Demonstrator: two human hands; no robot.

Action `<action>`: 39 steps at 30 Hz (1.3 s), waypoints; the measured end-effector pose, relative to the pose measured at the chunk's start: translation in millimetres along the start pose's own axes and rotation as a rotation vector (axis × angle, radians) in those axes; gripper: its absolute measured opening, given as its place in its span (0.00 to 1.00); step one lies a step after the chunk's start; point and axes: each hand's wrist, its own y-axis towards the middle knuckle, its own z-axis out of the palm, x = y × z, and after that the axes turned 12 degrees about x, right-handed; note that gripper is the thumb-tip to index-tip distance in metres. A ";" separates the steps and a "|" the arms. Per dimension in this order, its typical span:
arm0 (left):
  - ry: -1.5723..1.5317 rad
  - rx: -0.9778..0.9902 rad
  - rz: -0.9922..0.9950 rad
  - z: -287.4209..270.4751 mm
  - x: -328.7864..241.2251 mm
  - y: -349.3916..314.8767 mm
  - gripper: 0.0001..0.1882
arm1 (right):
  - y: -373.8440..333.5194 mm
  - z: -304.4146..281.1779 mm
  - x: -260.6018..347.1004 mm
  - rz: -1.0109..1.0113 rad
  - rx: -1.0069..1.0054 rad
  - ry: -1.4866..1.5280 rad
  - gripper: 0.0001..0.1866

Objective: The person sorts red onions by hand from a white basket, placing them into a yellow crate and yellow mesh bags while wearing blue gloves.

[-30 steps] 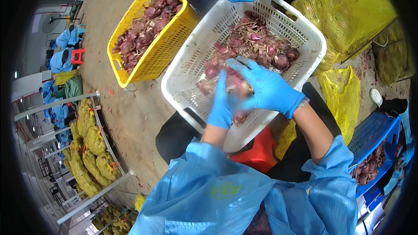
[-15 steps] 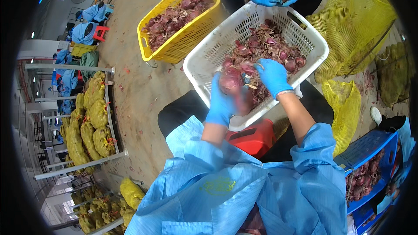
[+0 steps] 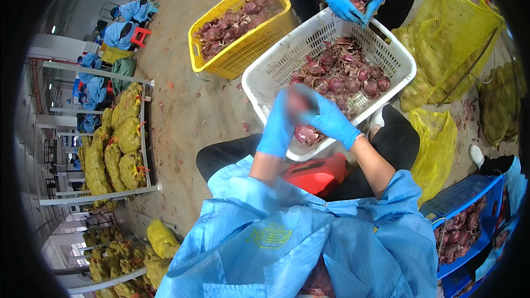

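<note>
- Head view, change: the right hand point(image 3: 333, 123) has left the bulb pile of half a second ago and joined the left hand point(image 3: 279, 127); both wear blue gloves.
- Head view, grip: the left hand is closed about a reddish onion point(image 3: 300, 104), partly blurred; the right hand's fingers meet its right side, but whether they pinch cannot be told.
- Head view, position: the onion is raised over the near left corner of a white basket point(image 3: 276, 62). Within the basket, loose onions point(image 3: 337, 84) lie among dry skins.
- Head view, surroundings: a co-worker's gloved hands point(image 3: 338, 3) hold a bulb at the far rim. A yellow basket point(image 3: 251, 49) of onions stands left; a yellow mesh sack point(image 3: 441, 44), right; a red stool point(image 3: 320, 175), nearer the body.
</note>
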 end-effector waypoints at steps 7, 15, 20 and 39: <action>0.144 -0.037 -0.057 15.4 -11.6 -16.3 0.25 | -1.0 1.0 7.8 0.082 0.098 0.077 0.41; 0.397 0.048 -0.076 14.1 -1.1 -11.8 0.36 | 0.9 -7.8 -19.6 0.070 0.035 0.273 0.45; 0.880 -0.132 0.266 -24.0 13.5 4.3 0.45 | -0.2 4.4 -20.3 0.145 -0.250 -0.159 0.46; -0.291 -0.197 0.316 -132.4 -176.2 105.6 0.25 | -8.1 -20.1 -44.6 0.383 0.058 -0.436 0.35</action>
